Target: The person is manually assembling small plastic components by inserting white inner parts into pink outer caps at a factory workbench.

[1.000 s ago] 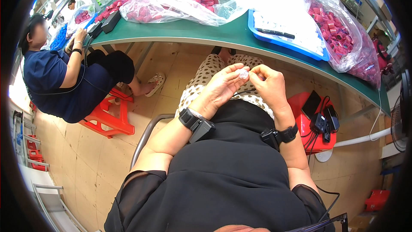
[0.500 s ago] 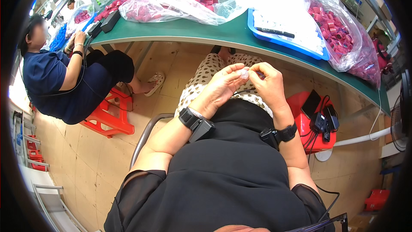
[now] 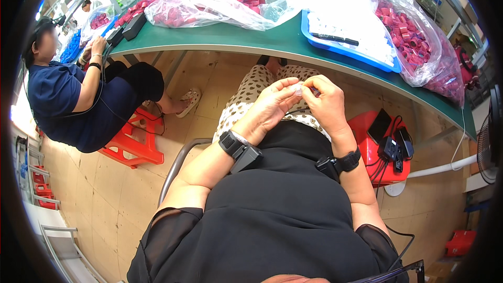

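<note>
Above my lap, a small whitish, translucent piece (image 3: pixel 298 89) sits between my two hands; its exact kind is too small to make out. My left hand (image 3: pixel 273 104) pinches it between thumb and fingers, palm turned partly up. From the other side my right hand (image 3: pixel 327 99) closes thumb and forefinger against the same piece. Both wrists wear black straps with boxy devices. Just beyond the hands is the near edge of the green table (image 3: pixel 236 38).
A blue tray (image 3: pixel 348 62) of white pieces, with a black pen-like item, is on the table. Clear bags (image 3: pixel 272 13) of dark pink rings stand nearby. At right, a red stool (image 3: pixel 369 126) carries a phone and cabled black boxes. A co-worker (image 3: pixel 68 91) sits at left.
My right hand's fingers have shifted slightly and closed in tighter on the small piece. My left hand stays nearly still.
</note>
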Demonstrator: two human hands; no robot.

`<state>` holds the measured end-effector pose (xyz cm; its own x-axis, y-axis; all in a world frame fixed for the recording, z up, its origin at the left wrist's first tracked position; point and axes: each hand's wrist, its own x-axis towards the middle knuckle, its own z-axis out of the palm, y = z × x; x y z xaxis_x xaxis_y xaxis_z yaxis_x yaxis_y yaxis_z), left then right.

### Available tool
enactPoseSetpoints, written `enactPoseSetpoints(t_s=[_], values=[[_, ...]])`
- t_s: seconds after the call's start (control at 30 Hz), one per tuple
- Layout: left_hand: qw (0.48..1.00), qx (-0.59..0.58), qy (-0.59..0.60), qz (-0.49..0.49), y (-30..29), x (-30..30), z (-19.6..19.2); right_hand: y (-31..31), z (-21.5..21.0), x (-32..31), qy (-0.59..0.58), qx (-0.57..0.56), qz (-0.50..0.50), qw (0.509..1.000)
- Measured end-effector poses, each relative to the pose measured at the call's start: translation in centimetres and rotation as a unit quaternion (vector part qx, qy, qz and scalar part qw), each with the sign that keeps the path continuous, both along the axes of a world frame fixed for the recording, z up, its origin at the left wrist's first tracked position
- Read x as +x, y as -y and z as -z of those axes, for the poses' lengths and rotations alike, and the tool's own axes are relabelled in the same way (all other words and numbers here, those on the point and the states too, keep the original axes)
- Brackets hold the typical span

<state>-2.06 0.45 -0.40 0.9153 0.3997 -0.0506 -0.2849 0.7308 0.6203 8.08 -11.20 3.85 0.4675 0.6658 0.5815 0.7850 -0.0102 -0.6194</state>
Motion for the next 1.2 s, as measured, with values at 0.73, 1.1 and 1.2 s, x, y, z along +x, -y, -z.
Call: enactPoseSetpoints(t_s=[0.73, 1.1, 1.2], values=[[1.0, 0.01, 0.005, -0.018, -0.5, -0.1, 0.2, -0.2, 1.5, 1.0, -0.088, -0.035, -0.029, 0.995], [0.999, -0.007, -0.003, -0.049, -0.9, -0.3, -0.2, 0.6, 1.5, 3.4, -0.505, -0.143, -0.169, 0.834], [0.999, 0.005, -0.005, -0.037, -0.9, -0.4, -0.6, 0.5, 1.5, 3.3, -0.477, -0.133, -0.172, 0.852]])
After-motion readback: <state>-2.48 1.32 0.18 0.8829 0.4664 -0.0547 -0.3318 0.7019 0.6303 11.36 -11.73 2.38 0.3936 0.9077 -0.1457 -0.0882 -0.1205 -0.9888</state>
